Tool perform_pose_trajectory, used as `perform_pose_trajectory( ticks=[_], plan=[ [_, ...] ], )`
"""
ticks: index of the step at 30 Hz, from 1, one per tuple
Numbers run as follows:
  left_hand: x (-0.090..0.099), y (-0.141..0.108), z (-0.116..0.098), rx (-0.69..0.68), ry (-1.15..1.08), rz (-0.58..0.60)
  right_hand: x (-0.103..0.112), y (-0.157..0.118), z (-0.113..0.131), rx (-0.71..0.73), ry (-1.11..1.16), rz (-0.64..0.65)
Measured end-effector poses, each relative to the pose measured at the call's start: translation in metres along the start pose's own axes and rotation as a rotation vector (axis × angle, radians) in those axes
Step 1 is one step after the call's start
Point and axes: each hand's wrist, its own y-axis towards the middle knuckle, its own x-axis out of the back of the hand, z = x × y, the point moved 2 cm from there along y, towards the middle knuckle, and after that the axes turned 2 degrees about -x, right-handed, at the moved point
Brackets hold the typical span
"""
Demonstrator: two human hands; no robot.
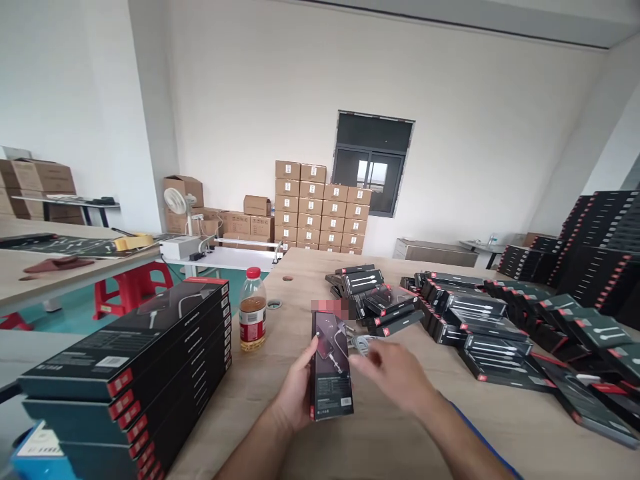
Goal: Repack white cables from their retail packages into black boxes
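Observation:
In my left hand is a slim black retail box, held upright by its left side. A phone and a charging cable are printed on it, with small text and a barcode label below. My right hand is just right of the box, close to its edge and blurred. Its fingers are bent and partly hidden, so I cannot tell whether they hold anything. Behind that hand, a coiled light-grey cable lies on the wooden table. A loose heap of black cable boxes lies just beyond.
At left stands a tall stack of black boxes, beside a red-capped drink bottle. Open boxes with white cables spread along the right. Cartons are piled by the wall, and a red stool stands beyond the table.

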Motion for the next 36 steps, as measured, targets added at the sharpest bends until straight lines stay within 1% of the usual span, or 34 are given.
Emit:
perform_pose_trajectory(
  ticks=[1,3,5,6,8,11,13,17,18,20,22,25,27,29,31,33,36],
  plan=[
    [0.001,0.0,0.0,-0.002,-0.005,0.011,-0.012,0.003,0.011,0.04,0.074,-0.014],
    [0.004,0.001,0.002,-0.007,-0.006,0.031,-0.035,0.001,0.019,0.093,0.242,-0.03],
    [0.006,0.003,0.005,0.026,0.029,0.012,-0.053,-0.007,0.015,0.134,0.415,-0.032],
    [0.007,0.004,0.007,0.056,0.054,-0.007,-0.059,-0.011,0.01,0.145,0.48,-0.031],
    [0.007,0.005,0.011,0.109,0.094,-0.036,-0.063,-0.016,-0.001,0.143,0.545,-0.036],
    [0.005,0.006,0.015,0.143,0.119,-0.013,-0.055,-0.014,-0.017,0.08,0.569,-0.101],
    [0.005,0.003,0.015,0.177,0.146,0.052,-0.043,-0.008,-0.032,-0.009,0.595,-0.213],
    [0.004,-0.006,0.019,0.347,0.266,0.257,-0.011,0.0,-0.073,-0.238,0.666,-0.503],
    [0.002,-0.009,0.021,0.37,0.287,0.309,-0.005,0.002,-0.082,-0.284,0.695,-0.55],
    [-0.002,-0.014,0.024,0.352,0.292,0.405,0.0,0.004,-0.094,-0.352,0.776,-0.585],
    [-0.007,-0.018,0.026,0.306,0.266,0.478,-0.001,0.006,-0.096,-0.397,0.895,-0.556],
    [-0.011,-0.023,0.023,0.257,0.184,0.553,-0.009,0.011,-0.088,-0.437,1.144,-0.433],
    [-0.011,-0.022,0.016,0.193,0.112,0.564,-0.011,0.013,-0.078,-0.427,1.323,-0.316],
    [-0.008,-0.018,0.007,0.12,0.05,0.547,-0.012,0.011,-0.067,-0.403,1.501,-0.19],
    [-0.001,-0.012,0.002,0.066,0.026,0.501,-0.015,0.007,-0.056,-0.404,1.659,-0.06],
    [0.006,-0.008,0.0,0.042,0.031,0.416,-0.023,0.002,-0.043,-0.439,1.751,0.074],
    [0.013,-0.006,0.002,0.046,0.058,0.202,-0.042,-0.006,-0.022,-0.494,1.743,0.246]
  ],
)
